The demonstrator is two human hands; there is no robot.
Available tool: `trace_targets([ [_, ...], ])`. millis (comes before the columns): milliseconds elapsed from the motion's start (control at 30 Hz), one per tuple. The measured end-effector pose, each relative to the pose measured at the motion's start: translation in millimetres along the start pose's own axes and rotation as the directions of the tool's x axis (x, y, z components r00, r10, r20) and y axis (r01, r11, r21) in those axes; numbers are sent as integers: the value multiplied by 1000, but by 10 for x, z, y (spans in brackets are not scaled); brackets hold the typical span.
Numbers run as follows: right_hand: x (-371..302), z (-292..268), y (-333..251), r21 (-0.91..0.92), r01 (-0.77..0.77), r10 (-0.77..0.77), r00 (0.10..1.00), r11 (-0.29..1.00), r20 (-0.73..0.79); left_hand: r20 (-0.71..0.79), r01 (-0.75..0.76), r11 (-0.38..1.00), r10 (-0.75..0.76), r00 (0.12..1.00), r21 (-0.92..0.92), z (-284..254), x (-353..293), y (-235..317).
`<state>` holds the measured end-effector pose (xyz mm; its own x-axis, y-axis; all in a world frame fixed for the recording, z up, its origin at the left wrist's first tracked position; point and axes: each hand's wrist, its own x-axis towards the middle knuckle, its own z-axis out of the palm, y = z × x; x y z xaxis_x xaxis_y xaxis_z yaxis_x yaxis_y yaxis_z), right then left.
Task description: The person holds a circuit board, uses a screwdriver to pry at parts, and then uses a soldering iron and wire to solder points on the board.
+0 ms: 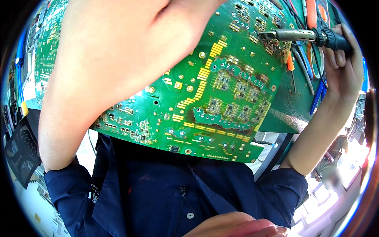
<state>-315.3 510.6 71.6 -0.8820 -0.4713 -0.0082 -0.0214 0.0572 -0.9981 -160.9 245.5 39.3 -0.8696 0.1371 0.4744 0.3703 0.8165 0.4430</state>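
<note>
A large green circuit board [169, 114] with gold pads and many small parts lies tilted in front of me, its near edge by my dark blue shirt. My right hand [344, 65], at the upper right, is closed around the dark handle of a soldering iron [298, 35]. The iron's blackened tip is at the board's upper right area, over a cluster of small parts; whether it touches cannot be made out. My left forearm crosses over the board's left side. Of my left hand [183, 25] only the back and wrist show over the board; its fingers are out of sight past the top edge.
A green mat [282, 118] shows right of the board. Pliers and other tools with orange [312, 14] and blue handles [317, 98] lie beside the board, among cables. Another green board area [47, 51] shows at far left. A person [327, 172] is in the background at right.
</note>
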Motion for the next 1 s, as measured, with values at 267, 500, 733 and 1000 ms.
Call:
trace_targets([
  [267, -59, 156, 6, -77, 42, -51, 992, 996, -118, -1, 6, 1000, -6, 1000, -2, 11, 28, -7],
  [500, 4, 98, 37, -10, 8, -9, 992, 1000, -126, -12, 14, 1000, -14, 1000, 6, -19, 46, -5],
  [733, 176, -254, 169, 85, -21, 22, 1000, 996, -13, -30, 40, 999, -40, 999, 3, -46, 131, -32],
  [1000, 213, -294, 235, 108, -11, 10, 1000, 994, 15, -47, -21, 998, 18, 999, -66, -53, 154, -138],
])
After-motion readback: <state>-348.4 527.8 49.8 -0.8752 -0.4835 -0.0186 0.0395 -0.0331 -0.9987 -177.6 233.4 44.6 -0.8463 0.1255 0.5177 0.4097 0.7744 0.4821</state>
